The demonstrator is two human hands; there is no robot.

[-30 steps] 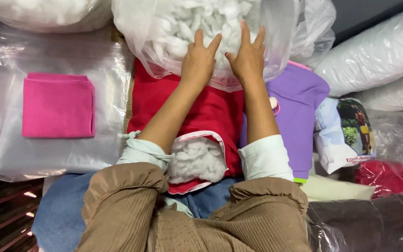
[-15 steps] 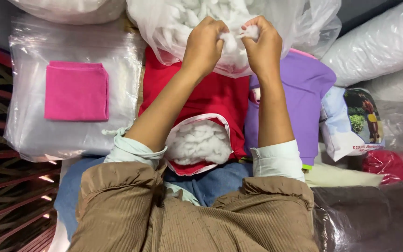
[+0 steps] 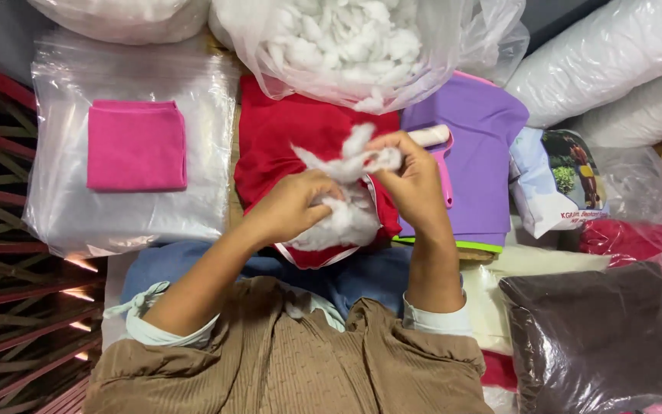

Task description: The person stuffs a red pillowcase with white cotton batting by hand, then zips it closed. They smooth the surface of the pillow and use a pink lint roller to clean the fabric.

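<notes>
Head cam, looking down at lap.

L hand (image 3: 289, 208): fingers curled, pressing on white stuffing (image 3: 339, 218) that fills the open mouth of the red cushion cover (image 3: 293, 138). Grasp on the fibre itself, knuckles up.

R hand (image 3: 415, 180): clenched in a pinch on a stretched tuft of stuffing (image 3: 350, 161), held just above the cover's mouth, btwn both hands. Tuft runs from R fingertips toward L hand; whether it joins the wad below, cannot tell.

Red cover lies across the lap, on blue fabric (image 3: 193, 264), its far edge under the big clear bag of loose stuffing (image 3: 346, 46) at top centre.

Surroundings:
- Purple cover (image 3: 484, 146) just beside red one, on the R side, partly under R hand.
- Folded pink cloth (image 3: 136, 146) on a stack of clear plastic bags (image 3: 128, 215), L of red cover, well apart from hands.
- Dark brown cushion in plastic (image 3: 591, 337), lower R corner.
- White filled pillows in plastic (image 3: 607, 69), upper R.
- Printed packet (image 3: 557, 180) next to purple cover.
</notes>
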